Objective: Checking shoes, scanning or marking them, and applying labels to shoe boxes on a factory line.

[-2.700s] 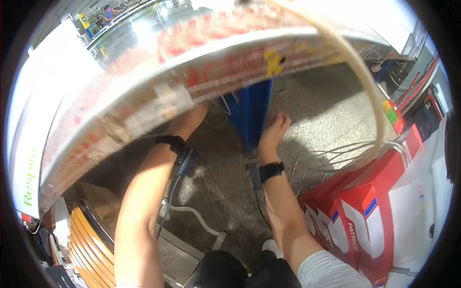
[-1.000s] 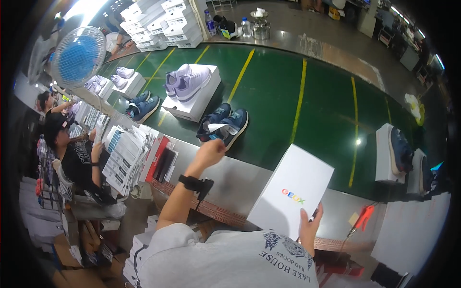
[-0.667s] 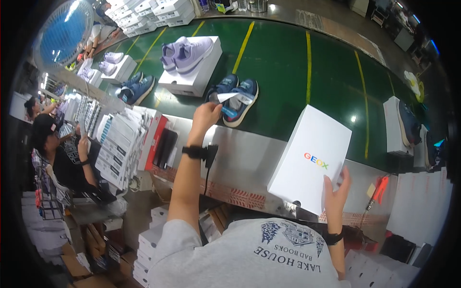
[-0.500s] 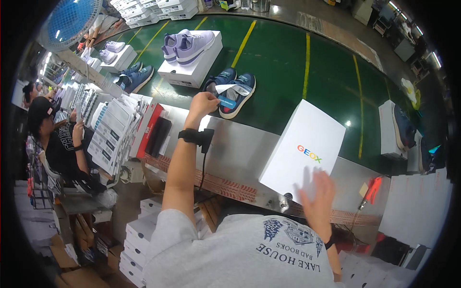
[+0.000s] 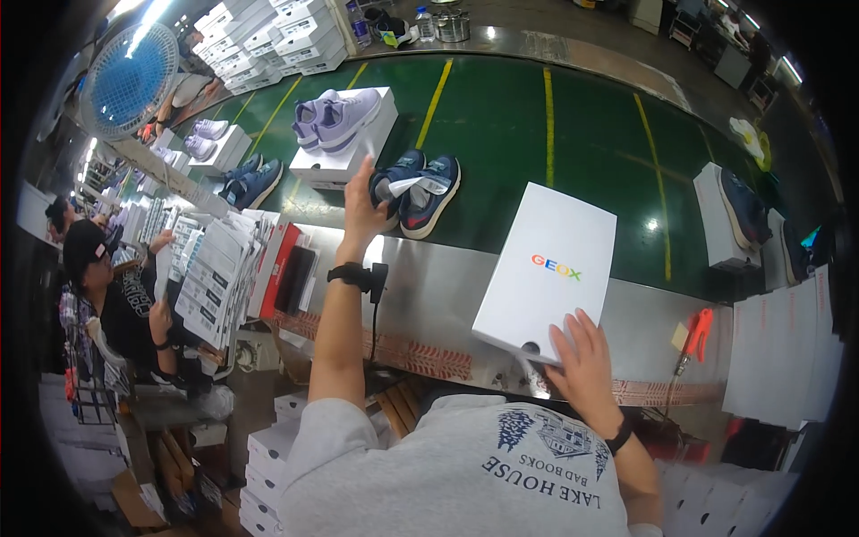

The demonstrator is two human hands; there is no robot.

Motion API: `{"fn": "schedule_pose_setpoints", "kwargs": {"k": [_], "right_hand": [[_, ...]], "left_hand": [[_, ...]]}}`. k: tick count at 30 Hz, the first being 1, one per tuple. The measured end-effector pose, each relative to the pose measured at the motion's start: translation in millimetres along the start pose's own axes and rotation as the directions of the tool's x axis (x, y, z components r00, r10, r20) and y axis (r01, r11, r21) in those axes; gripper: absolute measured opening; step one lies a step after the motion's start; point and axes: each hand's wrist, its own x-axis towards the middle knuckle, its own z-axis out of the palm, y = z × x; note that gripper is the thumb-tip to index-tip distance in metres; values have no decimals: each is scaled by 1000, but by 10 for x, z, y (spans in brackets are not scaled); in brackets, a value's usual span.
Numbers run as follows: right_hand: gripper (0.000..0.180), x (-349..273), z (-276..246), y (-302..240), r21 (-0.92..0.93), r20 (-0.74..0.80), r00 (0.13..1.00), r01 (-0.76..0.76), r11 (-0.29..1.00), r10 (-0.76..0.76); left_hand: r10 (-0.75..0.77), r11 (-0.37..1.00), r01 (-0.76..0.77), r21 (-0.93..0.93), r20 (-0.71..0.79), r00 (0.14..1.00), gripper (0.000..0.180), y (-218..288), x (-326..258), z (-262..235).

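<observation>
A pair of dark blue sneakers [image 5: 428, 190] with white paper stuffed inside lies on the green conveyor belt [image 5: 555, 143]. My left hand [image 5: 362, 204] reaches across the steel ledge [image 5: 429, 295] and grips the heel side of the nearer sneaker. A white shoebox [image 5: 546, 268] with a coloured logo lies flat on the ledge to the right. My right hand [image 5: 586, 358] rests on its near end, fingers spread, not gripping it.
Lavender sneakers [image 5: 340, 116] sit on a white box further along the belt, past them more blue sneakers [image 5: 255, 179]. A box with a dark shoe [image 5: 734, 210] is at right. An orange tool [image 5: 698, 331], leaflet stacks [image 5: 215, 268], a seated person [image 5: 107, 295], a blue fan [image 5: 130, 76].
The white shoebox went from upright in my right hand to flat on the ledge; that hand came off and now rests on its near end. My left hand stayed at the blue sneakers.
</observation>
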Motion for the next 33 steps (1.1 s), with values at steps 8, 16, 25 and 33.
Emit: {"fn": "schedule_pose_setpoints", "kwargs": {"k": [8, 16, 25, 33], "right_hand": [[61, 819, -662, 438, 66, -338, 941, 14, 998, 9], [53, 1595, -1043, 575, 291, -180, 957, -169, 942, 227], [34, 1686, -935, 738, 372, -215, 977, 97, 923, -16], [28, 1624, -1015, 693, 577, -50, 988, -88, 812, 143]], "left_hand": [[-40, 791, 89, -606, 94, 995, 70, 121, 431, 165], [70, 257, 47, -965, 67, 995, 72, 1996, 438, -600], [115, 229, 186, -955, 217, 969, 69, 2059, 323, -36], [93, 337, 188, -923, 231, 968, 69, 2203, 304, -22]]}}
